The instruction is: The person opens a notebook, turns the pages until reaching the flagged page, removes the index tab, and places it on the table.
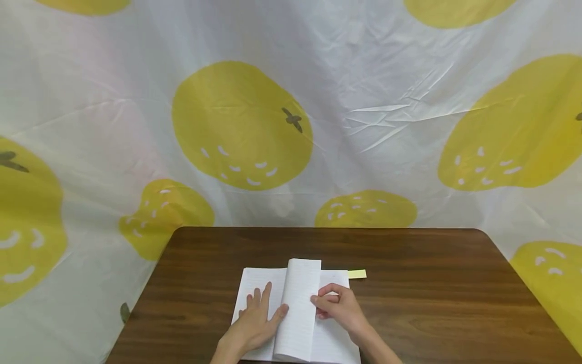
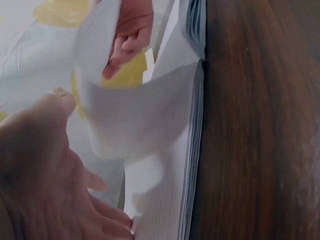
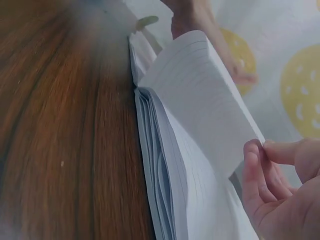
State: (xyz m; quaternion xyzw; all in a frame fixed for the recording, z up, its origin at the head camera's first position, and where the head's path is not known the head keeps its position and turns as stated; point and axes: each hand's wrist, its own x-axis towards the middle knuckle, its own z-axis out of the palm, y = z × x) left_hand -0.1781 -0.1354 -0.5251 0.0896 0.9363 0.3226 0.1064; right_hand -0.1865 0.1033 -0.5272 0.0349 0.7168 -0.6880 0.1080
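An open notebook [image 1: 336,338] with lined white pages lies on the wooden table. One page [image 1: 297,303] stands raised and curved over the middle of the spread. My right hand [image 1: 338,306] pinches this page's free edge between thumb and fingers, which the right wrist view shows closely. On the left side, my left hand [image 1: 254,323] rests on the notebook with its fingers spread and its thumb at the curved page. The left wrist view shows the left hand's fingertips [image 2: 125,225] on the left page, beside the page's bend.
A yellow sticky tab [image 1: 357,274] juts out from the notebook's upper right edge. The dark wooden table [image 1: 432,293] extends around the notebook. Behind it hangs a white curtain [image 1: 373,101] printed with large yellow fruit.
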